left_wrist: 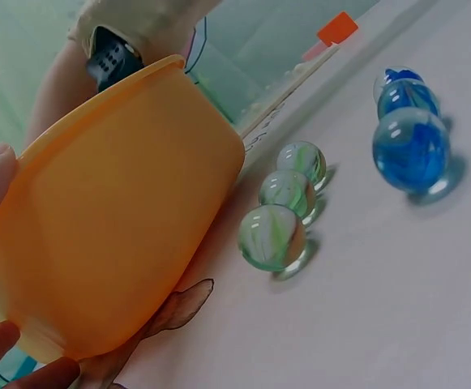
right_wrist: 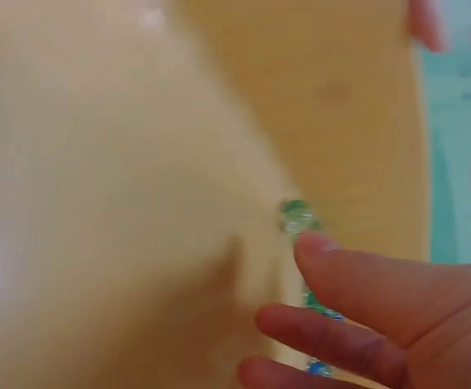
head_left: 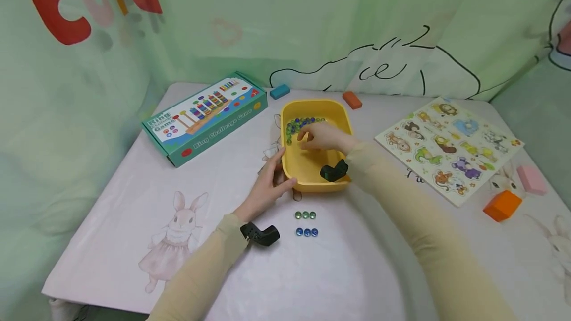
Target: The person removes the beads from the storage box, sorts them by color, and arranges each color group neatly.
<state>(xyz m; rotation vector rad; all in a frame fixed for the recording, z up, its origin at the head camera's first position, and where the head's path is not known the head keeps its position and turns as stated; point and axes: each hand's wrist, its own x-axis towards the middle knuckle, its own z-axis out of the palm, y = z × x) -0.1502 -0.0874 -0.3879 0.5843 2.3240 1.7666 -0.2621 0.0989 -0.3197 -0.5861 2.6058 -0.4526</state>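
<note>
Rounded yellow plastic tub stands on the table, with several green and blue glass marbles gathered at its far left side. Over the tub's inside is my right hand. Its thumb and fingers are apart, and in the right wrist view the thumb tip is right at a green marble. My left hand rests against the tub's near left corner, thumb and fingers spread along the outside. In front of the tub lie a row of 3 green-streaked marbles and, nearer, a row of 3 blue marbles.
A Ring Challenge Game box lies to the left. Behind the tub are a blue block and a red-orange block. An animal puzzle board lies at right, beside an orange block and a pink block.
</note>
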